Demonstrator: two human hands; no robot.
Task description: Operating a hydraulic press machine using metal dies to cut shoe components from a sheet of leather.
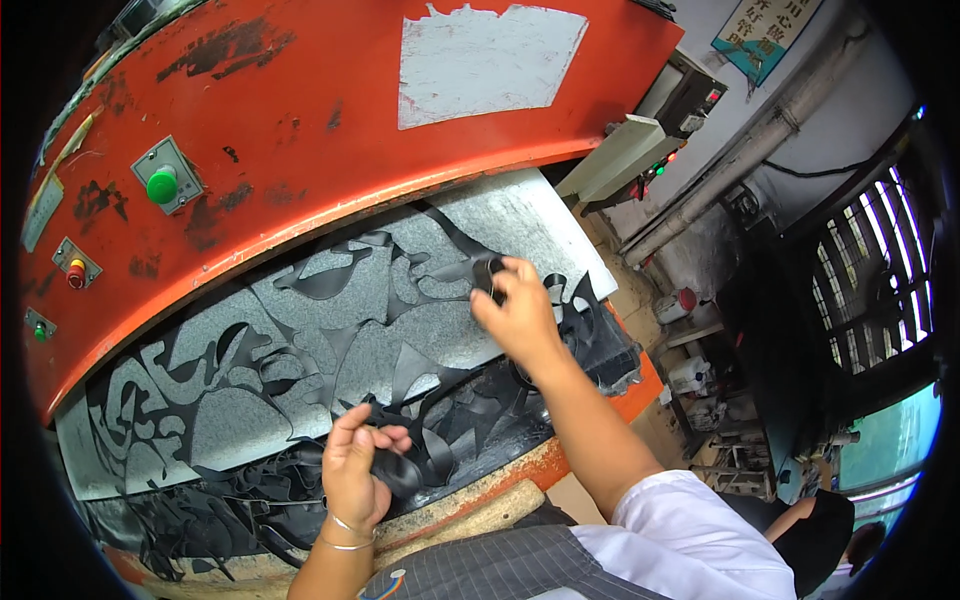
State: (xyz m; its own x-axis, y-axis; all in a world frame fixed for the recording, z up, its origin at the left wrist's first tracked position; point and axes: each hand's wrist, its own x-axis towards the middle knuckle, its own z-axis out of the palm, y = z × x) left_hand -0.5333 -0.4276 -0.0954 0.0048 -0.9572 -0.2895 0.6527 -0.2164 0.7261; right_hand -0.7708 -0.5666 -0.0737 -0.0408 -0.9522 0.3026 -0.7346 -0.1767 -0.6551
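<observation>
My right hand (518, 312) pinches a curled black piece (488, 278) of thin, leather-like sheet above the pale grey cutting board (370, 280). Under and around it lie black cut-out sheet remnants (405, 290), full of curved openings. My left hand (358, 465) is over the board's near edge, palm partly turned up, its fingers loosely curled and apart. Dark scraps lie right by its fingertips, and a blurred black piece (402, 475) shows beside the palm. I see no clear grip on either.
Black scraps (280, 495) are heaped along the front ledge. Behind the board rises an orange machine beam (310, 110) with a green button (162, 186) and a red button (76, 272). A control box (625, 160) juts out at right. Another person (815, 535) is at lower right.
</observation>
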